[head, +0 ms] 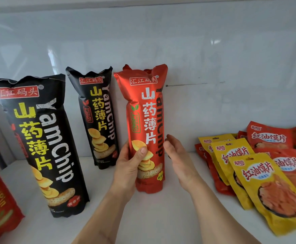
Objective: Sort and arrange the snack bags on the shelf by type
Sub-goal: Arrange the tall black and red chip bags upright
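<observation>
Red yam chip bag point(146, 124), upright on the white shelf point(161, 217) beside two black ones, looks light, crinkly and crushable, so the left hand point(128, 166) grips its lower body gently while the right hand point(177, 155) hovers spread alongside.

A pale, glossy back wall point(214, 50) fills the upper half of the frame and carries soft reflections. At centre right it has a thin dark horizontal mark point(187, 84).
</observation>
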A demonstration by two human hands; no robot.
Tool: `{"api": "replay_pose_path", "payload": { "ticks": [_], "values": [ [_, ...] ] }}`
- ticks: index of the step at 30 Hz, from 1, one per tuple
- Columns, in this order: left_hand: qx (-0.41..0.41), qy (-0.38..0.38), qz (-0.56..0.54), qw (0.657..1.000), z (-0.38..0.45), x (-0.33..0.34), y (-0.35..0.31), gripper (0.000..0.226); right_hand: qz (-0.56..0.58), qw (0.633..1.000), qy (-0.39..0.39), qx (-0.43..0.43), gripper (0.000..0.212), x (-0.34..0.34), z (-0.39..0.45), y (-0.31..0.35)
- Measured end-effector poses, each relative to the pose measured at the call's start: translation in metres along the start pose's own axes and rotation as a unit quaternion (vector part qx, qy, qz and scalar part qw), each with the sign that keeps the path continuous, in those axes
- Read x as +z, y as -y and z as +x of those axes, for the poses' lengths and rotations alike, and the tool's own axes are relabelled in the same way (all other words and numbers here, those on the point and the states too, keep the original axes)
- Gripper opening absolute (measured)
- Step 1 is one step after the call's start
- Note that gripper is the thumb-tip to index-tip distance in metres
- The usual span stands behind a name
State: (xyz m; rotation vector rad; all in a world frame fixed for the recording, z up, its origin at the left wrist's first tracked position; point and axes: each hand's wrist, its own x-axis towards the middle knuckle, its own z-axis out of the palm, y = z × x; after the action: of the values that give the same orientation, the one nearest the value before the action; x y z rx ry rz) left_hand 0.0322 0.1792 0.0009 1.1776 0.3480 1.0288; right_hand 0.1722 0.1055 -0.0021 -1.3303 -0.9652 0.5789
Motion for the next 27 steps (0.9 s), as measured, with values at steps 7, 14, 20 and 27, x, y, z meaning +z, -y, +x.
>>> {"api": "replay_pose_path", "payload": {
  "ticks": [7, 14, 20, 27],
  "values": [
    [-0.012, 0.011, -0.021, 1.000, 0.000, -0.005, -0.005, 0.105, -0.113, 0.993, 0.040, -0.020, 0.059, 0.010, -0.030, -0.001],
    [-0.020, 0.021, -0.028, 0.999, -0.006, -0.001, -0.001, 0.096, -0.145, 0.988, 0.016, -0.040, 0.059, 0.004, -0.034, -0.003],
    [-0.023, 0.030, -0.040, 0.998, -0.006, 0.001, 0.004, 0.080, -0.135, 0.990, 0.013, -0.040, 0.060, 0.005, -0.034, -0.001],
    [-0.015, 0.033, -0.017, 0.999, -0.006, 0.004, 0.006, 0.045, -0.117, 0.992, 0.008, -0.049, 0.062, 0.005, -0.029, -0.005]
  ]
}}
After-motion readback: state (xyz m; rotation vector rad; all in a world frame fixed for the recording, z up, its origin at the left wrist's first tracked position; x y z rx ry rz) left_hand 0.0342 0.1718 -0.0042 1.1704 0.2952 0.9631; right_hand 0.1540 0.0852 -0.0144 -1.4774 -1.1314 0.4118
